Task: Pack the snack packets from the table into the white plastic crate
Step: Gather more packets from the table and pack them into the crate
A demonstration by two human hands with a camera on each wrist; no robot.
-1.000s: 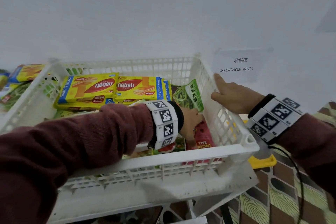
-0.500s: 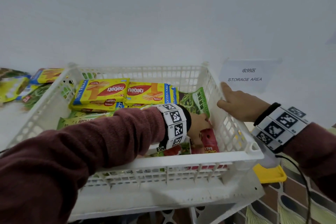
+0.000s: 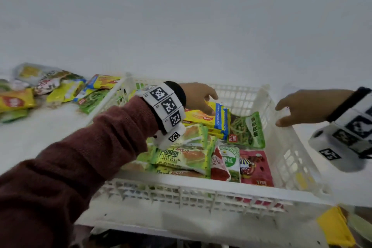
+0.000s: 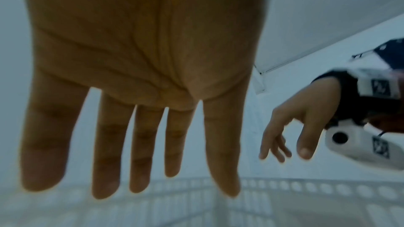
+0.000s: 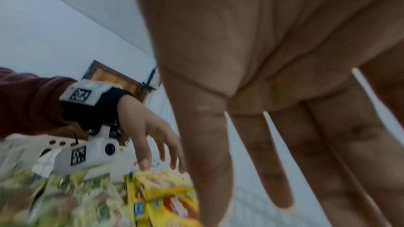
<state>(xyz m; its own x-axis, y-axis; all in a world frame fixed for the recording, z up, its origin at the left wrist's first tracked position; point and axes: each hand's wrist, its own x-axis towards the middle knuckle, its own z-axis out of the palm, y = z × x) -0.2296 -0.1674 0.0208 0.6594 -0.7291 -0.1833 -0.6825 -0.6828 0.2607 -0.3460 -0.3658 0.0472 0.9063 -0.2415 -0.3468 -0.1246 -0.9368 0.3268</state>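
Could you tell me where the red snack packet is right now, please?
In the head view the red snack packet lies flat in the near right corner of the white plastic crate, beside a green and white packet on its left.

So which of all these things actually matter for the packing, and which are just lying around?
Part of the job:
white plastic lattice crate
yellow wafer packets in the crate
green pandan cake packets
loose snack packets waiting on the table
left hand, right hand, both empty

Just lying about:
flat yellow plastic piece under the crate's corner
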